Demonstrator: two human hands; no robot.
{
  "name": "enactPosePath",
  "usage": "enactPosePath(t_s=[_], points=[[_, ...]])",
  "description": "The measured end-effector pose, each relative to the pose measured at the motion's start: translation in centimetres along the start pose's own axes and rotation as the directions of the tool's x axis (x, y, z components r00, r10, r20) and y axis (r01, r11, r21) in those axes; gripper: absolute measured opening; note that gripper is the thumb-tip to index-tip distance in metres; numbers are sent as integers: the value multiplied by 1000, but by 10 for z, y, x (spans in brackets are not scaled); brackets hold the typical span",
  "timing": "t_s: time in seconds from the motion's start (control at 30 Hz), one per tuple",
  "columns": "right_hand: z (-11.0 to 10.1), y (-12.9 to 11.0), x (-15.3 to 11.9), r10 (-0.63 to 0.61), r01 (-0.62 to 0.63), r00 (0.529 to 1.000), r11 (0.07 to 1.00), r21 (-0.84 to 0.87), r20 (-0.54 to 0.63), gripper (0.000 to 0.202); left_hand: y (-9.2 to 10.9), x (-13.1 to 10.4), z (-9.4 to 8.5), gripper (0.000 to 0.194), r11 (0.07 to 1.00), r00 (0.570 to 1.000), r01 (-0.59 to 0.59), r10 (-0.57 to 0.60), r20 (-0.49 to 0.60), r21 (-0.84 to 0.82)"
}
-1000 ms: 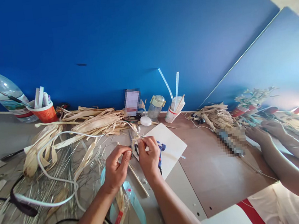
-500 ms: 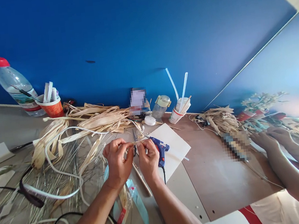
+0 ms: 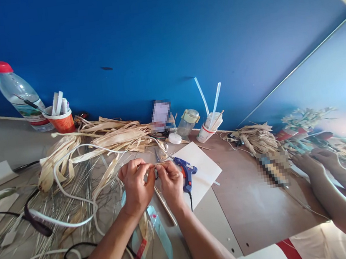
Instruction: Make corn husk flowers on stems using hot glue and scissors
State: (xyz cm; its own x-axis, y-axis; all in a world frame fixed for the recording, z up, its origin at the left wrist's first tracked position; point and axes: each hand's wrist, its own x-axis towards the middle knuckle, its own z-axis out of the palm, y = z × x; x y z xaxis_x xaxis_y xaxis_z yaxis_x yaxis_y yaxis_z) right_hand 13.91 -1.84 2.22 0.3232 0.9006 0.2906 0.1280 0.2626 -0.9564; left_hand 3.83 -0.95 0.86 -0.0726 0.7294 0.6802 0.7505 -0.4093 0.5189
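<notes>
My left hand (image 3: 138,185) and my right hand (image 3: 171,184) meet fingertip to fingertip over the table. Both are closed in a pinch. Whatever lies between the fingertips is small and pale, too small to name. Just right of my right hand, a blue glue gun (image 3: 186,172) lies on a white sheet (image 3: 205,171). Scissors (image 3: 157,155), partly hidden, rest behind my fingertips. A thin wooden strip (image 3: 165,206) lies below, between my wrists. Dried corn husks (image 3: 120,138) spread behind and left of my hands.
A bottle with a red cap (image 3: 20,97), an orange cup (image 3: 64,121), a clear jar (image 3: 188,123) and a cup with straws (image 3: 206,129) line the blue partition (image 3: 149,35). Cables (image 3: 67,224) and thin wires (image 3: 83,195) cover the left. A co-worker's hands (image 3: 314,164) are at right.
The view has shifted slightly. My hands keep almost the same pinch, with the right fingers curled a little more. The things on the table stay where they were.
</notes>
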Motion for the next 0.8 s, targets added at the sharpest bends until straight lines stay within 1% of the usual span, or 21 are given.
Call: enactPosePath(t_s=[0.13,0.33,0.57,0.8], points=[[0,-2,-1,-44,45,999,998,-41,9,20,0,0,1,9,1000,1000,20,-20,-7,-13],[-1,-2,0,-112,113,994,990,-83,18,18,4,1,1,10,997,998,61,-60,10,-57],[0,-1,-1,-181,184,983,974,-129,33,17,3,0,2,11,990,994,112,-112,14,-87],[-1,-1,-2,-252,262,964,953,-151,82,16,3,0,2,13,977,988,154,-148,47,-148]])
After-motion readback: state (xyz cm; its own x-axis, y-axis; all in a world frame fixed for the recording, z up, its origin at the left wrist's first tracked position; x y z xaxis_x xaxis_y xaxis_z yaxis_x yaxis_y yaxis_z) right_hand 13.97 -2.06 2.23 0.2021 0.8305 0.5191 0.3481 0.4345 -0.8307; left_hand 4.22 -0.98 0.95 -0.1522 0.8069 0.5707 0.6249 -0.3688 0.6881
